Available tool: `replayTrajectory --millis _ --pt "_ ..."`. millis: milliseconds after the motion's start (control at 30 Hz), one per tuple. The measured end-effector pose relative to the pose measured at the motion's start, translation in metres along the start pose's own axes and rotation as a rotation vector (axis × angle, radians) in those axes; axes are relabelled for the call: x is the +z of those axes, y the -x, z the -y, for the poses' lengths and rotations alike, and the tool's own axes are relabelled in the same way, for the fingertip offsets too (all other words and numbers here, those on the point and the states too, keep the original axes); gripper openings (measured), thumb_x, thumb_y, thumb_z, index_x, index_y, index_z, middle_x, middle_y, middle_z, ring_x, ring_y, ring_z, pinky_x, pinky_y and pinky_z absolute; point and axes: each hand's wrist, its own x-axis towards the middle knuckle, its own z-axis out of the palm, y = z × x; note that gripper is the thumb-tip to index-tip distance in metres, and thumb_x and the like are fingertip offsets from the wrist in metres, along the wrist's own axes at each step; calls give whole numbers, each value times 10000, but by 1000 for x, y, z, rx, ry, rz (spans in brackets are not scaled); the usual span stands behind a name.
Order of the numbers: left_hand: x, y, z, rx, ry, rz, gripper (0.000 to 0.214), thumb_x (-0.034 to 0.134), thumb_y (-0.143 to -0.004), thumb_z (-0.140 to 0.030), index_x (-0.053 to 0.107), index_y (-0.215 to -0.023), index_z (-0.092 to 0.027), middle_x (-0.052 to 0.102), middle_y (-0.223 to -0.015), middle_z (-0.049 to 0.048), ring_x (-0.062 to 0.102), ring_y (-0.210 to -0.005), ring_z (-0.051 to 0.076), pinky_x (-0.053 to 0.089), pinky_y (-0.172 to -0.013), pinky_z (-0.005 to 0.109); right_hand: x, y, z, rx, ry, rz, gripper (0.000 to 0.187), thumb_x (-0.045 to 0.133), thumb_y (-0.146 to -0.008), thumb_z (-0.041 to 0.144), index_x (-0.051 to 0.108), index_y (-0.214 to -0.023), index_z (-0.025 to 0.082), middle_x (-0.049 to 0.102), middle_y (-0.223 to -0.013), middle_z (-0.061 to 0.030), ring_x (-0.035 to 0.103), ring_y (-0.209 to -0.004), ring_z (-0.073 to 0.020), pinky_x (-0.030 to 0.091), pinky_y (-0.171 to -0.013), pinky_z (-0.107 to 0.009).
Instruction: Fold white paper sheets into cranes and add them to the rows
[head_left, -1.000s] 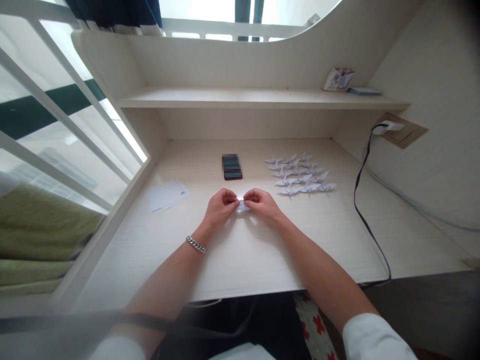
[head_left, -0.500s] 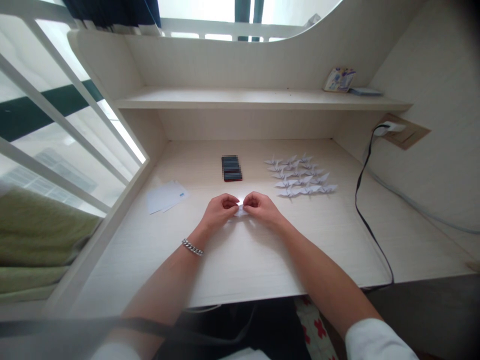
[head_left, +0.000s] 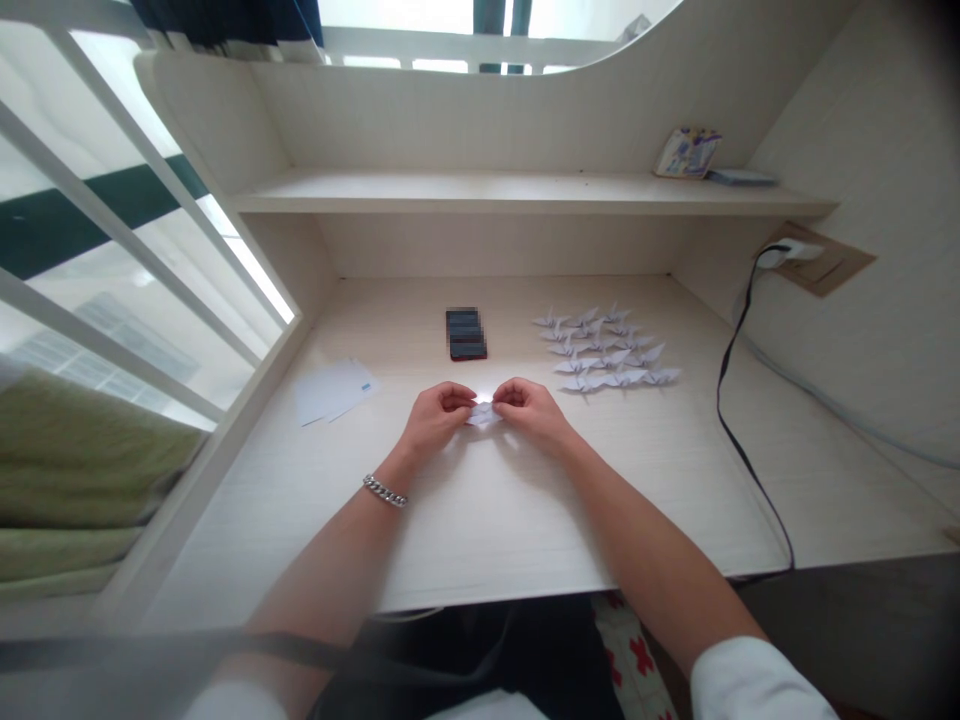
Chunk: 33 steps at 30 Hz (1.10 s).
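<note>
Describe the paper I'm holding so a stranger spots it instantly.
On the pale desk, find the left hand and right hand in front of the dark object. The small folded white paper is pinched between them. Unlike the flat sheets at left and paper cranes at right, it alone is held.

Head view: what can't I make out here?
All in the head view:
Folded paper: ends partly covered by left hand and right hand.
Dark rectangular object: surface pixelated.
Blue mark: too small to read.
Printed pack: lettering blurred.
Right sleeve: cut off by bottom edge.
</note>
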Motion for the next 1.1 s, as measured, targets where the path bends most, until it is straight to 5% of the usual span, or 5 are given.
replayTrajectory --millis 467,1100 --pt "2 1 4 60 -147 16 212 677 -647 -259 639 -819 -141 673 -775 61 624 -705 157 499 -655 278 3 2 5 -34 139 32 112 546 -644 182 599 -742 174 618 -704 2 554 -644 -130 436 -605 -250" --pt "2 2 -5 -51 5 13 209 656 -649 -205 648 -844 -129 669 -794 65 626 -730 162 537 -636 291 1 1 3 21 -41 -6 204 525 -620 131 593 -810 161 664 -787 -30 626 -734 -161 477 -671 -278"
